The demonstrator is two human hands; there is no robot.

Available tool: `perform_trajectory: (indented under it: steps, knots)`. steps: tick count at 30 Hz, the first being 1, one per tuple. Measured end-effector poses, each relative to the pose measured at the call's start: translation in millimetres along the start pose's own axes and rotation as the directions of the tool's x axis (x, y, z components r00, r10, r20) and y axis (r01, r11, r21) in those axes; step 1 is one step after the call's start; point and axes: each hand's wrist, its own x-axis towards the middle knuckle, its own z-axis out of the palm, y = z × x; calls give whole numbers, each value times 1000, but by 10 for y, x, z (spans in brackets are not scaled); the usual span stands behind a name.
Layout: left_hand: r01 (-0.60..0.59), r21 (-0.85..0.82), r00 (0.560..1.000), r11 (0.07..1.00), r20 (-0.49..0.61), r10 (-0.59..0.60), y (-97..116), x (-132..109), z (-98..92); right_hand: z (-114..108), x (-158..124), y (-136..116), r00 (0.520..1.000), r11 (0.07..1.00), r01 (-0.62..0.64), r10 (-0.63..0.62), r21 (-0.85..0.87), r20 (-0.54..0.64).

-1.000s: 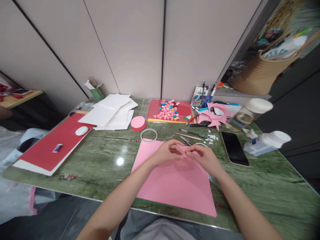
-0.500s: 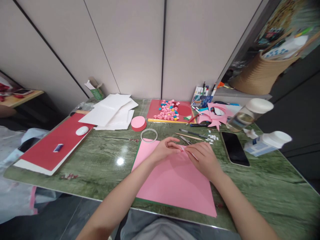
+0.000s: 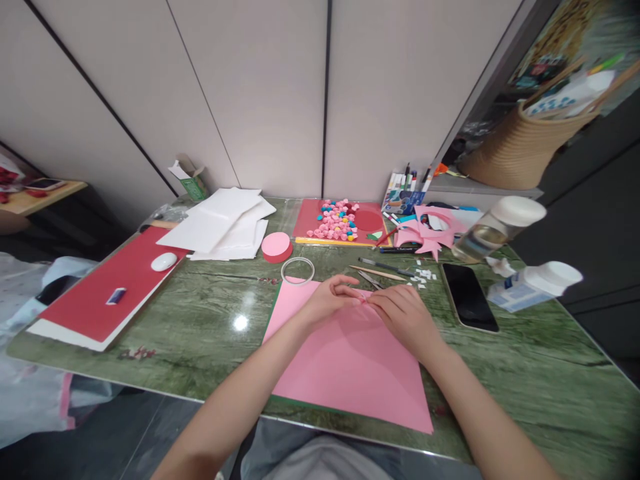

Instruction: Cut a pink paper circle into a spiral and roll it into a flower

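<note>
My left hand [image 3: 333, 300] and my right hand [image 3: 404, 312] meet fingertip to fingertip above a stack of pink paper sheets [image 3: 345, 373]. Pinched between them is a small pink paper piece [image 3: 363, 299], mostly hidden by the fingers. Both hands are closed on it. Just beyond the fingers lie scissors [image 3: 371, 279], a pointed wooden stick [image 3: 380, 272] and a grey pen [image 3: 385, 267]. A roll of tape [image 3: 298, 271] rests at the sheets' upper left corner. Small white paper bits [image 3: 425, 274] are scattered to the right of the pen.
Pink, blue and yellow paper balls [image 3: 340, 220] sit on red sheets at the back. Left are round pink and red discs [image 3: 277, 247], white sheets [image 3: 215, 220] and a red board [image 3: 100, 293]. On the right are a phone [image 3: 470, 297], a clear bottle [image 3: 495, 230] and a white bottle [image 3: 535, 287].
My right fingertips have shifted slightly left, closer to the left ones at the pink paper piece. White seen at the fingertips before no longer shows. The rest looks the same.
</note>
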Motion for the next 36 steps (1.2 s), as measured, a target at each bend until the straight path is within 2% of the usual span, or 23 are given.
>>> perform_trajectory:
  steps: [20, 30, 36]
  knots:
    - [14, 63, 1000, 998, 24, -16, -22, 5, -24, 71, 25, -2, 999, 999, -30, 31, -20, 36]
    - [6, 74, 1000, 997, 19, -8, -50, 20, -54, 56, 22, -2, 994, 998, -56, 56, -3, 92]
    - [17, 80, 1000, 997, 21, -19, -39, 21, -47, 52, 38, -12, 996, 999, -35, 37, -18, 85]
